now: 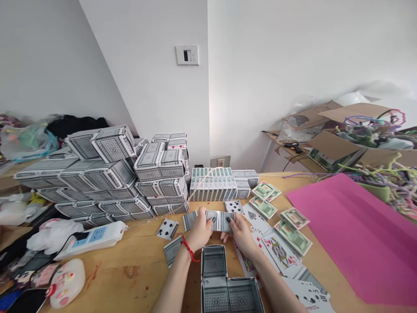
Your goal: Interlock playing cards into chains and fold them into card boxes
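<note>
My left hand (201, 232) and my right hand (239, 232) are both closed on a small stack of playing cards (220, 221), held face down between them just above the wooden table (137, 269). A red string is tied round my left wrist. Right below my hands lies an opened, empty card box (224, 282) with its flaps spread. Loose cards lie around: a spade card (167, 228) to the left, another spade card (233, 206) behind, and face cards (279, 253) to the right.
Stacks of patterned card boxes (107, 174) fill the back left, and a row of sealed decks (213, 183) stands behind my hands. A white power strip (93, 239) lies left. A pink sheet (352, 234) covers the right. Cardboard boxes with pipe cleaners (365, 143) stand far right.
</note>
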The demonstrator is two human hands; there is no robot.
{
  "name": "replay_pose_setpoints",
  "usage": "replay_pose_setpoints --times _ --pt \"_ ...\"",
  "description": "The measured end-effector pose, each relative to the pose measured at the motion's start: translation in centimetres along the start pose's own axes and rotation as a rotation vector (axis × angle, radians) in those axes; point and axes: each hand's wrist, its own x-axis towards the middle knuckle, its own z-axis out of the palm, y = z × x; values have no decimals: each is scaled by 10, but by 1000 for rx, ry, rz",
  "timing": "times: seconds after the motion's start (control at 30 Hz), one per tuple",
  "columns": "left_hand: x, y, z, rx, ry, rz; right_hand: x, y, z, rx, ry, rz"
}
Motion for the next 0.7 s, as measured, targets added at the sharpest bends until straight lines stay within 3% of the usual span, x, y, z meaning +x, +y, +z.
replay_pose_setpoints --times 0.27,0.43,0.57,0.7 --pt "0 0 -14 -333 -186 -21 2 -4 -4 28 -36 -40" --pt "0 -4 -26 -369 -180 -111 2 -5 -2 27 -32 -17" --pt "2 -8 -10 -310 -175 -90 1 -4 -1 1 -46 -25" --pt "5 -10 8 -208 -72 -47 -1 -5 -2 -49 -59 -70"
